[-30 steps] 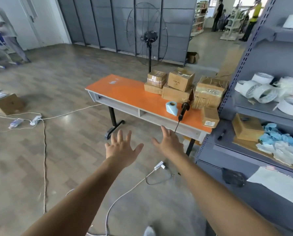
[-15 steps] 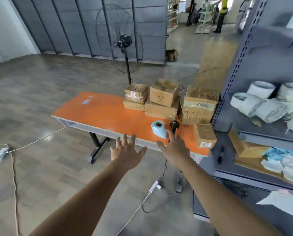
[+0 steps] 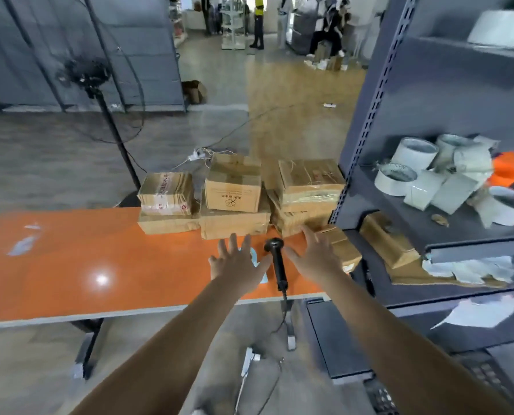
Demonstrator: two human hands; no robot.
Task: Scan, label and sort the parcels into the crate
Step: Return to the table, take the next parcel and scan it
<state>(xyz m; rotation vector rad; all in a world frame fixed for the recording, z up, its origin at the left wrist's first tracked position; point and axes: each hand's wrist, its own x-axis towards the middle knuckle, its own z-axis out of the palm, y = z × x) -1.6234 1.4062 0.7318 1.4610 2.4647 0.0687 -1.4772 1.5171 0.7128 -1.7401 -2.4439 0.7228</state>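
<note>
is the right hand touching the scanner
Cannot tell. In the head view the right hand is spread beside the scanner, thumb close to it; neither contact nor gap shows plainly.

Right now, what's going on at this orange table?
A person's left hand and right hand hover over the orange table, fingers spread, holding nothing. A black handheld scanner lies on the table between them, untouched. Stacked cardboard parcels sit along the far edge, with one small parcel beside the right hand. No crate is in view.
</note>
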